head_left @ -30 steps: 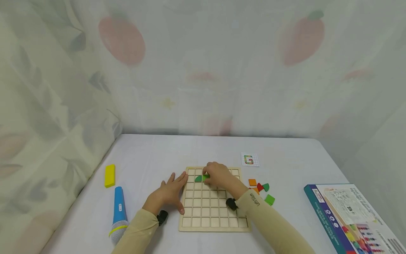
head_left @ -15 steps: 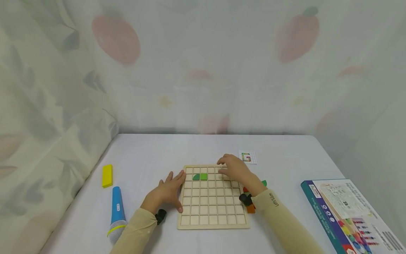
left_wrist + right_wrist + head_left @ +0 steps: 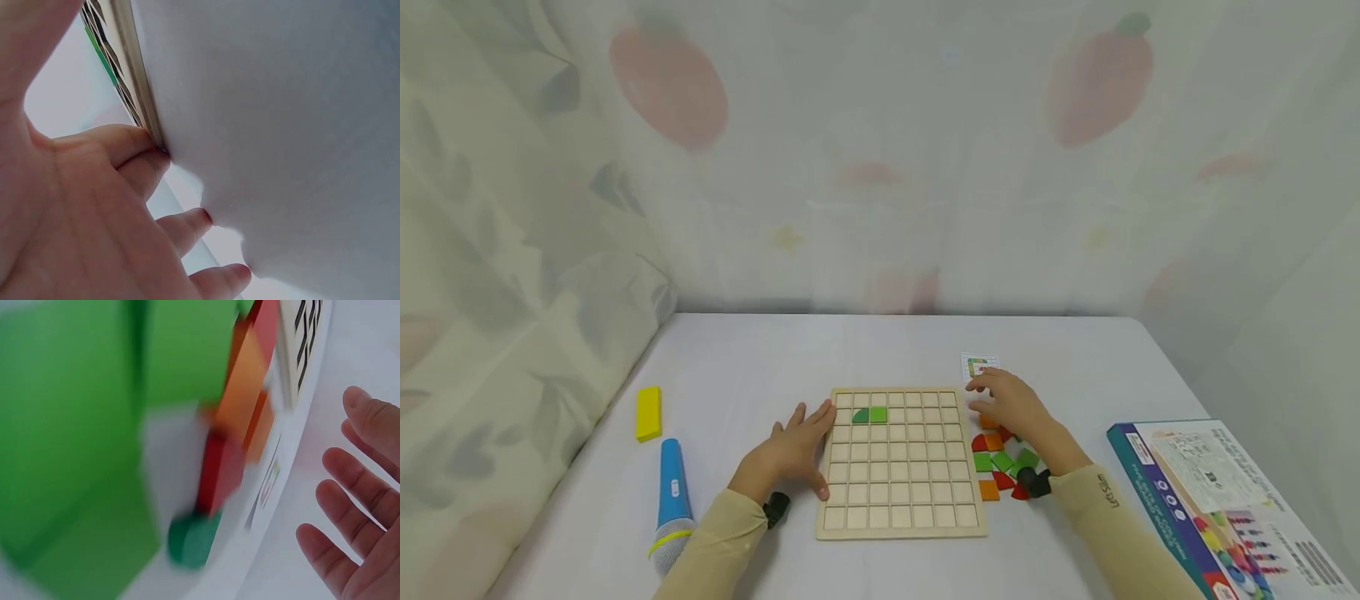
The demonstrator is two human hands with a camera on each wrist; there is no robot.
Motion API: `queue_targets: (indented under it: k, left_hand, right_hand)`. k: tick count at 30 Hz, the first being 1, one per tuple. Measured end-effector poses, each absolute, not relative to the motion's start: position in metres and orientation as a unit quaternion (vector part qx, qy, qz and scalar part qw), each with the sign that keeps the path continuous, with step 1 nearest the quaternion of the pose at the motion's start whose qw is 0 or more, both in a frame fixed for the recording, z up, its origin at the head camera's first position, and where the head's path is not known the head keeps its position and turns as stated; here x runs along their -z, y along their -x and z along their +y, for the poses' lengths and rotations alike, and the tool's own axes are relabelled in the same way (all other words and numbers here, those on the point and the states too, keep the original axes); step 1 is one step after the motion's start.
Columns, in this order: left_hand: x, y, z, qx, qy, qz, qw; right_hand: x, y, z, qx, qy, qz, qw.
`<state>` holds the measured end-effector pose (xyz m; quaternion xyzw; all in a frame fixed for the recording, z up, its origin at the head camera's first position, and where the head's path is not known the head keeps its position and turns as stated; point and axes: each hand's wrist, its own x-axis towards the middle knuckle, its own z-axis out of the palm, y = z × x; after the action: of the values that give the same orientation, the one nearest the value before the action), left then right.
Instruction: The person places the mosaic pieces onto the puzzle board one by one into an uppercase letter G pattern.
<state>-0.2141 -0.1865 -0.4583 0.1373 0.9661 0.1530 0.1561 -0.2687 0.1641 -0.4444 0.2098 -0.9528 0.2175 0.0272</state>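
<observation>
A wooden grid board (image 3: 901,517) lies on the white table, with two green tiles (image 3: 870,414) in its second row. My left hand (image 3: 796,446) rests flat on the table, fingers against the board's left edge (image 3: 140,94). My right hand (image 3: 1009,402) hovers open, holding nothing, just right of the board, above a heap of green, orange and red tiles (image 3: 1000,462). The right wrist view shows those tiles (image 3: 231,412) blurred and close, with my fingers (image 3: 350,487) spread. A small pattern card (image 3: 977,365) lies just beyond the right hand.
A yellow block (image 3: 648,412) and a blue toy microphone (image 3: 670,500) lie at the left of the table. The game's box (image 3: 1210,500) sits at the right front. A printed curtain hangs behind the table.
My right hand left the green tiles on the board and moved right, off the board, to above the loose tiles. The left hand stayed in place.
</observation>
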Motion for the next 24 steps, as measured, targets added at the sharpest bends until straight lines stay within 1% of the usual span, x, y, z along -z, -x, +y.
queue_targets:
  k: [7, 15, 24]
  left_hand:
    - [0.459, 0.214, -0.187, -0.155, -0.138, 0.966, 0.158]
    - [0.455, 0.214, -0.186, -0.156, -0.14, 0.965, 0.156]
    - [0.457, 0.214, -0.187, -0.165, -0.143, 0.963, 0.157]
  right_hand:
    - [0.448, 0.266, 0.192, -0.198, -0.209, -0.957, 0.031]
    - [0.455, 0.265, 0.193, -0.204, -0.194, -0.959, -0.023]
    - [0.459, 0.266, 0.185, -0.205, -0.209, -0.954, -0.057]
